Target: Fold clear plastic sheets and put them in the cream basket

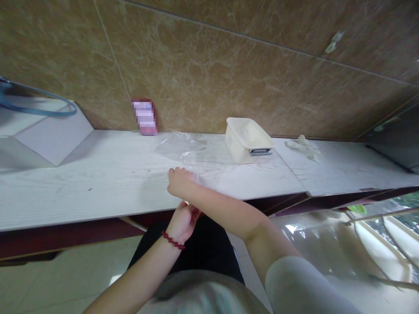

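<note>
Low over the front part of the white countertop (114, 183), my right hand (180, 181) is closed, its fingers curled. What it holds, if anything, is hidden. Just below it, at the counter's front edge, my left hand (186, 220) is also closed, palm side partly turned up, with a red bead bracelet (173, 240) at the wrist. A tiny pale bit shows by its fingertips, too small to name. Beyond my right hand lies a clear, crumpled plastic bag (181, 146); whether the hand touches it I cannot tell.
A cream plastic bin (237, 144) with a grey handle stands to the right of the bag. A phone (145, 117) leans against the tiled wall. Crumpled white material (304, 147) lies farther right. A white box (55, 135) with a blue strap (42, 111) stands left.
</note>
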Motion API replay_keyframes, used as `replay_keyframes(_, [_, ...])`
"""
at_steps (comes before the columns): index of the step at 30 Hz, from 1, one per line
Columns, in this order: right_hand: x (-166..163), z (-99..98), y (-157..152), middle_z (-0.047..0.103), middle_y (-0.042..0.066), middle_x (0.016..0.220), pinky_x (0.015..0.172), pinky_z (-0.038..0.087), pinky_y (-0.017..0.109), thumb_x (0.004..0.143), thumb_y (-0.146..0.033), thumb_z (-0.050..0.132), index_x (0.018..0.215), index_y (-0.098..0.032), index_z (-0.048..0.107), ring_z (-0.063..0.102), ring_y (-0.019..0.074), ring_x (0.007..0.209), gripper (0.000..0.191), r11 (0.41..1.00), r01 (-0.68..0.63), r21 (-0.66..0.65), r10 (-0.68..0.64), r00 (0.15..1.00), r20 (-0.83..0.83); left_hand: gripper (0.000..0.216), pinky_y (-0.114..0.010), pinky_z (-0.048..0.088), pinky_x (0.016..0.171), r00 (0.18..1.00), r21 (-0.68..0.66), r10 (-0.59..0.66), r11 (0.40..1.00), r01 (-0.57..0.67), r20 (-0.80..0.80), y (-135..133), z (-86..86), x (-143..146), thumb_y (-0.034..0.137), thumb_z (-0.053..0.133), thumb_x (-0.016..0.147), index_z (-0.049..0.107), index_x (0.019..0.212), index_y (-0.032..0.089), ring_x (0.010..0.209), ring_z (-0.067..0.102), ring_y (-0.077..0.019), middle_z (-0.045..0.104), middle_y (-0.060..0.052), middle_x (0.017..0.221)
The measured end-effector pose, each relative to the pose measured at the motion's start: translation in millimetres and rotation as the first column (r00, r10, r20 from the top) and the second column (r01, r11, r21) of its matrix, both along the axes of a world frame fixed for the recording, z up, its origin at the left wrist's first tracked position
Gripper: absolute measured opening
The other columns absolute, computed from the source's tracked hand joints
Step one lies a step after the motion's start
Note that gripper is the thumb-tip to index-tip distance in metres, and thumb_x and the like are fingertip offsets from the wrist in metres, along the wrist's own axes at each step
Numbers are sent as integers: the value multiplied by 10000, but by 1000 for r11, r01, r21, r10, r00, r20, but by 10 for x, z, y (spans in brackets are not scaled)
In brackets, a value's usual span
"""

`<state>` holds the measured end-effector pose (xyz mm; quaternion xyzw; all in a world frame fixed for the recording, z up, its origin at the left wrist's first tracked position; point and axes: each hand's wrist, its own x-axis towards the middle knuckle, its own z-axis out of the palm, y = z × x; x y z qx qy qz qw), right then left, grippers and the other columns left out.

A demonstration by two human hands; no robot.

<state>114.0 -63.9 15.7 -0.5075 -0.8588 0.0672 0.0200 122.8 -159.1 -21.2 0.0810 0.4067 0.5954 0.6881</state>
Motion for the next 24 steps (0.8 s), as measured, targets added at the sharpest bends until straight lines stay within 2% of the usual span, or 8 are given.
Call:
replay_keyframes(3, [-117,-28,179,534,146,1091,750,476,358,754,-211,505,1119,-134,467,511,247,1009,374,998,-69,16,68,997,34,204,-180,485,638,1000,19,-6,1000,5,3,-18,6,21,-17,564,634,569,721,167,643,590,-81,632,17,695])
replay_keyframes(5, [-123,-19,328,531,127,1102,760,468,372,792,-151,432,1110,-156,484,505,245,1014,322,981,-193,18,192,979,65,202,-188,489,688,1000,20,-8,1000,8,4,-31,28,34,-3,572,651,565,744,176,695,601,-83,637,14,747])
replay_keyframes(7, [-108,-1,478,535,91,1117,765,458,368,795,-98,405,1079,-198,517,502,236,1009,322,915,-403,-23,403,908,113,190,-196,491,726,1000,1,-11,1000,11,-2,-40,53,40,12,588,670,558,764,174,744,609,-86,639,2,796])
replay_keyframes(9, [-96,15,610,549,64,1116,766,451,349,774,-78,440,1053,-228,541,503,224,1000,332,847,-528,-67,532,835,139,175,-200,495,736,1000,-36,16,999,-17,-18,-41,66,33,26,589,697,547,784,172,774,615,-86,639,-10,831])
replay_keyframes(12, [-101,32,760,584,70,1067,765,439,332,749,-101,501,994,-214,587,512,226,985,283,829,-550,-103,559,812,168,144,-208,506,735,997,-78,73,994,-75,-27,-32,68,1,36,563,736,525,777,169,777,625,-90,641,-16,807])
replay_keyframes(16, [-94,51,917,604,112,1007,789,408,323,746,-168,535,850,-156,642,528,224,956,150,804,-592,-61,592,786,176,116,-235,514,757,995,-86,93,992,-96,-33,-26,71,-75,49,515,777,508,736,157,787,638,-110,652,-40,787])
replay_keyframes(20, [-31,102,1047,617,91,987,778,385,277,768,-175,512,908,-139,614,541,166,882,177,749,-661,-49,663,744,84,109,-262,520,752,989,-80,102,991,-111,-107,-11,63,-229,70,492,794,507,728,156,802,645,-134,666,-59,811])
replay_keyframes(24, [41,197,1127,631,65,941,706,371,236,758,-158,495,928,-134,591,534,135,805,196,783,-622,-18,620,783,-46,92,-241,522,688,961,-57,54,996,-72,-270,63,44,-537,128,531,778,509,691,151,781,646,-140,673,-68,830])
